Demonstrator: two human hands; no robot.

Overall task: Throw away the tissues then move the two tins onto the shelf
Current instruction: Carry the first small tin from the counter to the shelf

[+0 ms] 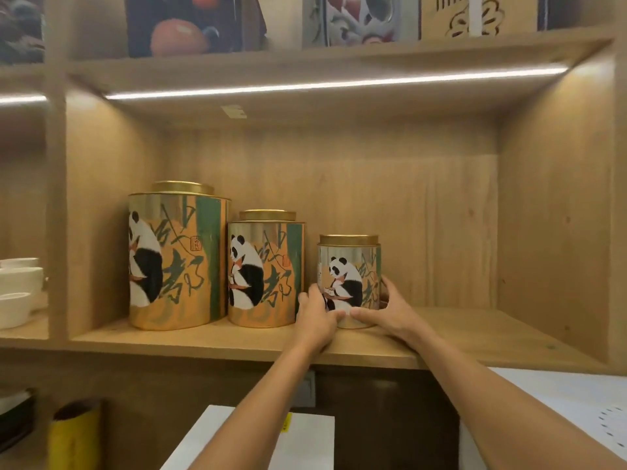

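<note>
warm wooden shelf (475,337) under a light strip carries three panda tins. both hands form the grip: left hand (317,320) and right hand (390,312) pressed around the base of the small tin (349,276), which stands upright near the front edge, just right of the medium tin (266,269). a careless release could tip it forward, or nudge it into that neighbour.

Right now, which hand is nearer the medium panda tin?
Left. The left hand sits between the medium tin and the small tin, almost touching the medium one. The right hand is on the small tin's far side.
</note>
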